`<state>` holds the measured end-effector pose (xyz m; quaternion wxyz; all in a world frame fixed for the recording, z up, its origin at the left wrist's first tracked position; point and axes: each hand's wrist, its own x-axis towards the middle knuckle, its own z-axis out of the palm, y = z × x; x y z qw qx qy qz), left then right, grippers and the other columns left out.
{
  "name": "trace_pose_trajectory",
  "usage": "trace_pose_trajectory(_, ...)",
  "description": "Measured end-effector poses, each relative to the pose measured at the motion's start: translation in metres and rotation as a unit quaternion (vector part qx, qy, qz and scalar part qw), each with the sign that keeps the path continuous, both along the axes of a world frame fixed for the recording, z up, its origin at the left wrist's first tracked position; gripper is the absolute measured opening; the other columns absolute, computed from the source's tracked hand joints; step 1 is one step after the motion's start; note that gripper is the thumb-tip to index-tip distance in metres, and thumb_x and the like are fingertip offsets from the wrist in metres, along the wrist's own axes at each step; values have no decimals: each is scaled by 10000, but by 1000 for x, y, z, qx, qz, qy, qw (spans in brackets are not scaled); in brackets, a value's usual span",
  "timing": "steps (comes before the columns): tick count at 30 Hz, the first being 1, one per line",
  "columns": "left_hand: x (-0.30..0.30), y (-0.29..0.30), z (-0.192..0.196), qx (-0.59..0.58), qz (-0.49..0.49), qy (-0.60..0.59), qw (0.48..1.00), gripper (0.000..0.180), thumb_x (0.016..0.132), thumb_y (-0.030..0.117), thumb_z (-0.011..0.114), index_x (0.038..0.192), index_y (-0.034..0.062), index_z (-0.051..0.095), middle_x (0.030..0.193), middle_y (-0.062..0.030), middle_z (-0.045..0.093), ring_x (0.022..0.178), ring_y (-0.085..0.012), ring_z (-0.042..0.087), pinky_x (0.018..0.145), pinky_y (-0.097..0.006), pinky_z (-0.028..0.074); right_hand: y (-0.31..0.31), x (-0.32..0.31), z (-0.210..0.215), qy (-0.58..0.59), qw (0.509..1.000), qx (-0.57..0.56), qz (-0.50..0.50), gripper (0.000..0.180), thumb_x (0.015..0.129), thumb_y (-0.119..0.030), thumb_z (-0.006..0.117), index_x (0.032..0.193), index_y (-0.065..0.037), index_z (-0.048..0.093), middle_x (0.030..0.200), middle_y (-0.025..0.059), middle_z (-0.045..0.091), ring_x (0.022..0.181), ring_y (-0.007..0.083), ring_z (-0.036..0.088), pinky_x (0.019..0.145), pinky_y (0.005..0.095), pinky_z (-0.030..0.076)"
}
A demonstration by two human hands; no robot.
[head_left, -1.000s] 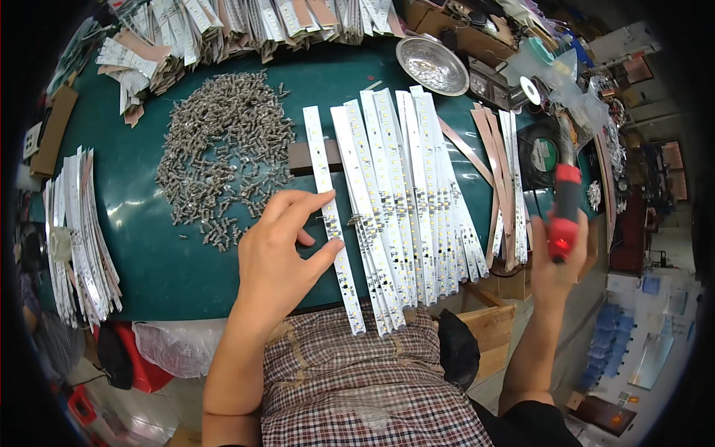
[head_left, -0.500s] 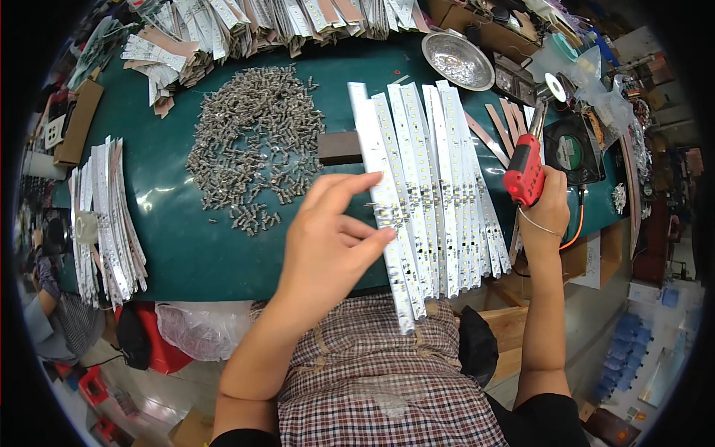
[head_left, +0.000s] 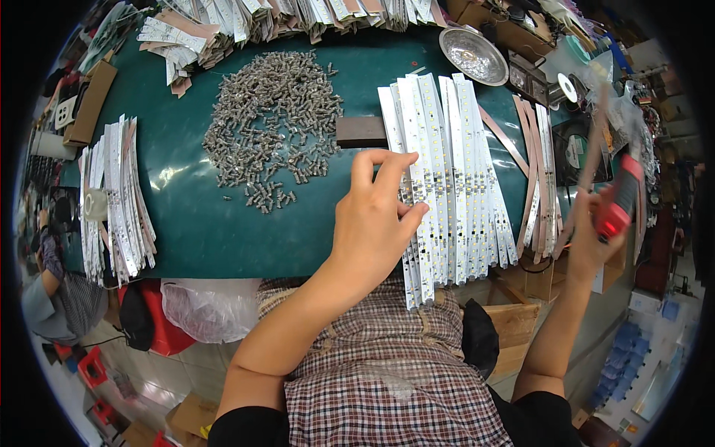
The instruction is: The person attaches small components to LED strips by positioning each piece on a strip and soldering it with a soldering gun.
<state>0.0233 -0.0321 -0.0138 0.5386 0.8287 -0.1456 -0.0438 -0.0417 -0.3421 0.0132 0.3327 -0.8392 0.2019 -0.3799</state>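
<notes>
Busy with both hands over a green bench [head_left: 194,238], wearing a checked apron [head_left: 395,350]. Reaching with the left hand [head_left: 378,201] to the left side of a row of white strips [head_left: 447,179], with thumb and index finger parted over the leftmost few and curved toward each other. Impossible to tell whether pinching one of these or only resting on top.

Gripping a red and black tool [head_left: 623,195] in the right hand [head_left: 593,223], with fingers closed around the handle. Raised to the right of the row, well apart from the strips, and blurred toward the tip.

Laid side by side right of the bench's middle, partly overlapping, with near ends reaching past the front edge on the left: the strips. Tucked close against their left side: a brown block [head_left: 359,132]. Spread to the left of the block: a heap of small metal parts [head_left: 279,86].

Set out farther off: a shiny bowl [head_left: 474,56] beyond the row, pinkish strips [head_left: 531,145] to its right, then a black fan [head_left: 575,153]. Stacked at far left: a bundle [head_left: 119,197] of more white strips. Piled along the back: further bundles [head_left: 249,18].
</notes>
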Motion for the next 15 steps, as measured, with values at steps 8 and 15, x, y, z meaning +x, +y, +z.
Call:
trace_pose_trajectory(8,-5,8,0,-3,29,-23,999,485,737,43,757,1180,78,561,1142,-98,468,679,-155,663,597,-278,527,-48,-64,85,-83,965,-239,-66,235,852,10,667,1076,21,593,1018,86,610,898,144,605,750,266,532)
trace_pose_trajectory(15,-1,63,13,106,102,-113,983,183,800,71,705,975,62,649,934,-83,640,695,-179,663,597,-275,528,23,-78,75,-18,997,-2,71,207,874,68,550,1080,73,574,872,90,597,1000,181,554,743,270,507)
